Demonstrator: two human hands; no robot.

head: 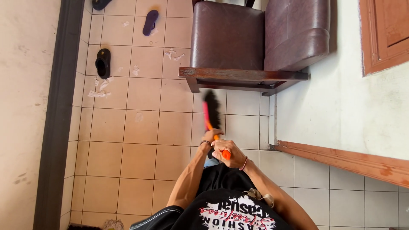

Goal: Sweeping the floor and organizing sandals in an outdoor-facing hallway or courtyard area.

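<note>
Here we hold an orange-handled broom (pixel 211 115) in both hands, left hand (pixel 208 142) and right hand (pixel 228 152) clamped around the handle. Beyond our grip its dark bristles blur beside the brown armchair (pixel 251 42). Open tiled floor (pixel 140 140) spreads leftward.

We've got just one cam, worn on the head. It looks down over the chest at the tile floor (pixel 140 127). The pic comes out flipped: the body sits at the bottom edge and the shirt print is upside down. Hands and arms are close to the cam. The brown chair (pixel 251 42) is a bit farther, up top. Wall on the right.
</note>
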